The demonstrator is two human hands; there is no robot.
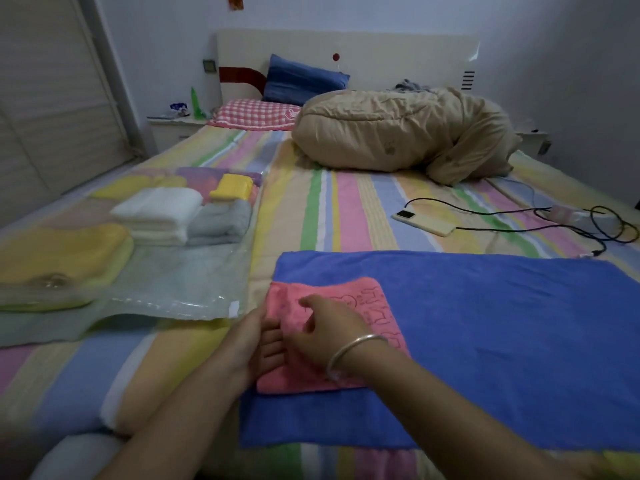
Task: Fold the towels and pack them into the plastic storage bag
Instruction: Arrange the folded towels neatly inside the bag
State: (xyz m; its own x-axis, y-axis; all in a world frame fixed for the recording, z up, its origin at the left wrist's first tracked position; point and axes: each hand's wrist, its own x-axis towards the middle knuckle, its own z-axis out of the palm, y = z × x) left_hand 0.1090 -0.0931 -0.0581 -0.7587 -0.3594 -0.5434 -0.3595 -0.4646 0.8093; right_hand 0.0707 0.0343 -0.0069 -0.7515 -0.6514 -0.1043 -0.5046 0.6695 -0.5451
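Note:
A folded pink towel (377, 306) lies on the left part of a spread blue towel (502, 334) on the bed. My left hand (254, 344) grips the pink towel's left edge, fingers tucked under it. My right hand (325, 329), a silver bangle at the wrist, presses flat on top of the pink towel. To the left lies the clear plastic storage bag (180, 289), holding folded towels: white (159, 209), grey (221, 220), yellow (232, 187) and a larger yellow one (62, 254).
The bed has a striped sheet (325, 209). A tan bundled quilt (398, 129) lies at the far middle, with blue and checked pillows behind it. A phone (424, 222) with black cables lies at the right. A nightstand stands at the far left.

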